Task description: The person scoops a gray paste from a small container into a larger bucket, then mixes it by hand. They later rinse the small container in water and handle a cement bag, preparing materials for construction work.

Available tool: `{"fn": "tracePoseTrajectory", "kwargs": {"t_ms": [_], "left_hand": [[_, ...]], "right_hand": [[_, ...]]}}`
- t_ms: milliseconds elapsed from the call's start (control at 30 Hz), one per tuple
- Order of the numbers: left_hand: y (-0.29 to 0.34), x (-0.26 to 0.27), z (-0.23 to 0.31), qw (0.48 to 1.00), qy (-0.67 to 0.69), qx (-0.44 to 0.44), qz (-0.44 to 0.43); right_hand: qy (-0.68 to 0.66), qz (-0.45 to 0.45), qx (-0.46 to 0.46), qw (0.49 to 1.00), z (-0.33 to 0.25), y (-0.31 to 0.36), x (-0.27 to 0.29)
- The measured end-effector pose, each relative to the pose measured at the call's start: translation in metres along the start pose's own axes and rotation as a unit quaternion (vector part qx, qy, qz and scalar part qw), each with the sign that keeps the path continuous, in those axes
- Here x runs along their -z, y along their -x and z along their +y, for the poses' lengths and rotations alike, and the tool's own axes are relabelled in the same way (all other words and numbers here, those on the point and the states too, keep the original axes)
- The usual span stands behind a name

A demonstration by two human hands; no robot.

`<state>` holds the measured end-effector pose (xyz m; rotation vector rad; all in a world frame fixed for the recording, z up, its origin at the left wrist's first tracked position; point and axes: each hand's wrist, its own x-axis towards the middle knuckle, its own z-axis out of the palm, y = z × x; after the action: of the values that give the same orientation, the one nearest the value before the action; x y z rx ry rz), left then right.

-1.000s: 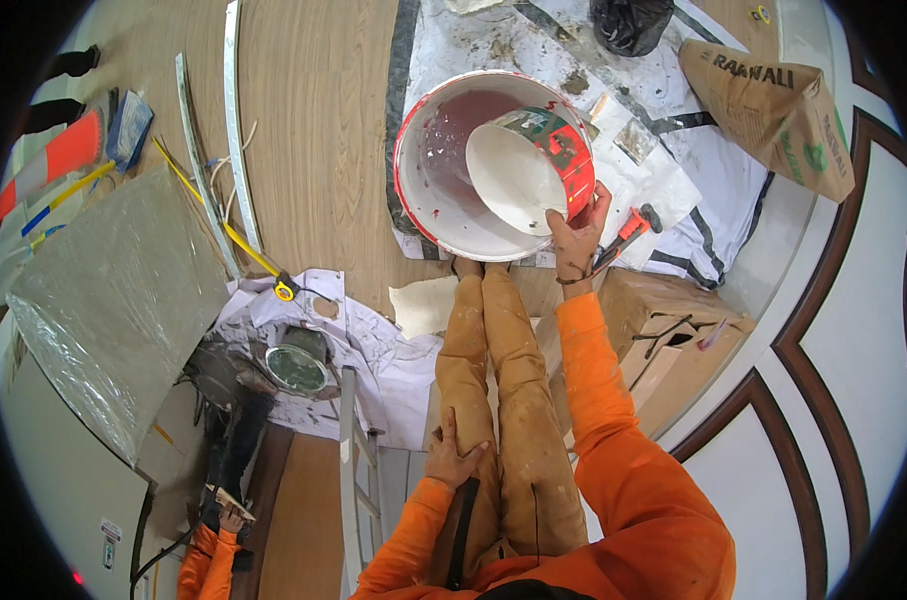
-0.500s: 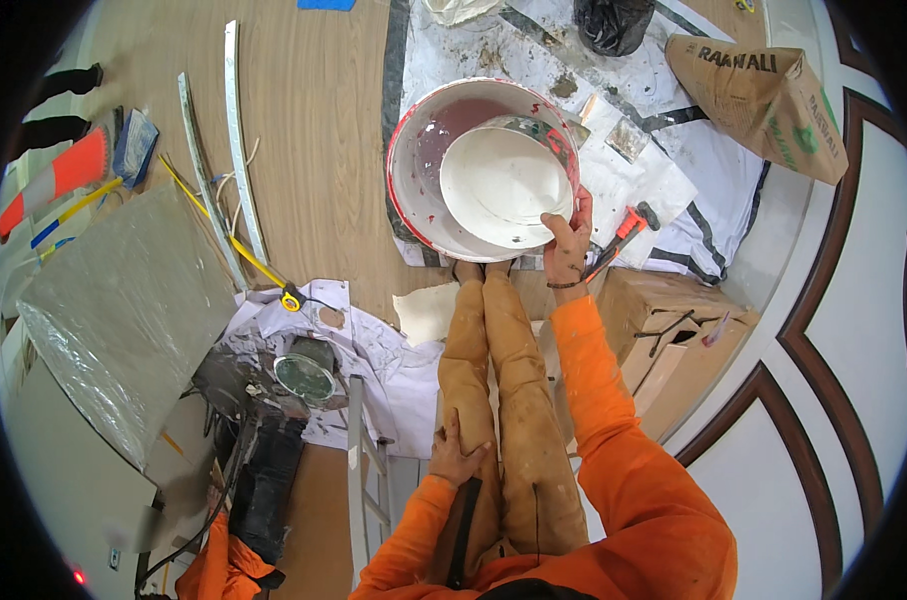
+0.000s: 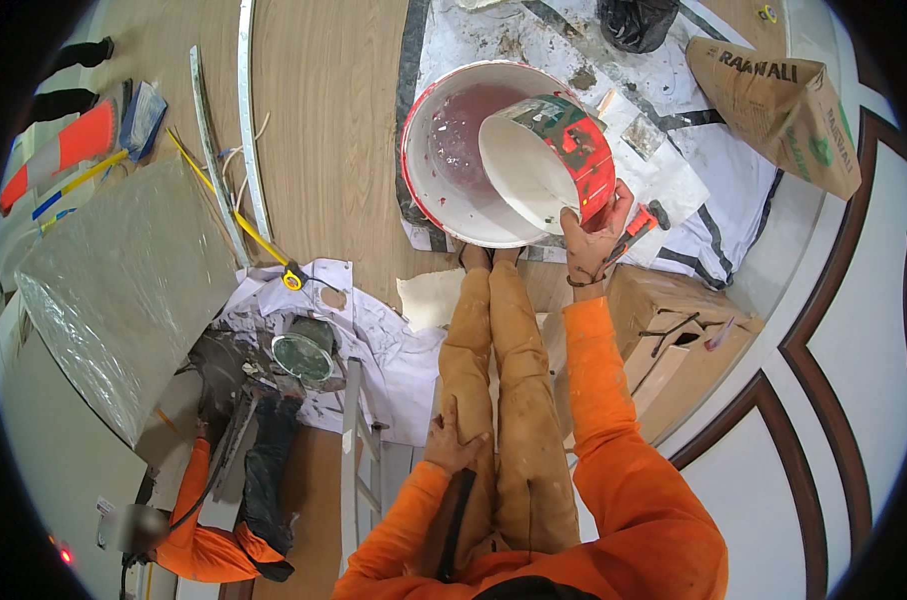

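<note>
A: what's the right hand (image 3: 596,243) on?

B: I've got it clamped on the small paint can (image 3: 546,160), red-and-green label, white inside. Fingers (image 3: 614,205) wrap the can's near wall, thumb side at the rim. Can is tipped on its side, mouth facing toward me

A: where's the can vs the big bucket (image 3: 452,205)?

B: hanging over the bucket's right half, partly inside its red rim. Bucket interior is white with a pinkish film

A: left hand (image 3: 452,447)?

B: flat on my left thigh, well back from the bucket, fingers spread and resting, holding nothing

A: anything else near the bucket?

B: red-handled tool (image 3: 642,225) just right of it, beside my knuckles. Brown paper sack (image 3: 779,100) further right. Black bag (image 3: 636,20) beyond it. All on the stained drop sheet (image 3: 719,190) under the bucket
</note>
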<state>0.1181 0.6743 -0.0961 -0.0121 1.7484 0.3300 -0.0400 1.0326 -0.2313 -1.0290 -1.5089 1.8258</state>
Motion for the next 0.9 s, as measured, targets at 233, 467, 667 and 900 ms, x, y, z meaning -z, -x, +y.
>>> {"fn": "tracePoseTrajectory", "kwargs": {"t_ms": [233,467,667,900], "left_hand": [[0.003,0.01,0.008,1.0,0.003,0.02,-0.022],[0.002,0.012,0.009,0.999,0.006,0.031,-0.041],[0.002,0.011,0.009,0.997,0.018,0.057,-0.054],[0.005,0.01,0.008,0.997,0.002,0.058,-0.053]], "right_hand": [[0.034,-0.003,0.025,0.999,-0.002,-0.001,0.004],[0.029,0.004,0.006,1.0,-0.007,0.003,-0.001],[-0.056,0.043,-0.072,0.995,-0.001,0.012,-0.006],[-0.114,0.048,-0.137,0.983,-0.016,0.022,-0.019]]}}
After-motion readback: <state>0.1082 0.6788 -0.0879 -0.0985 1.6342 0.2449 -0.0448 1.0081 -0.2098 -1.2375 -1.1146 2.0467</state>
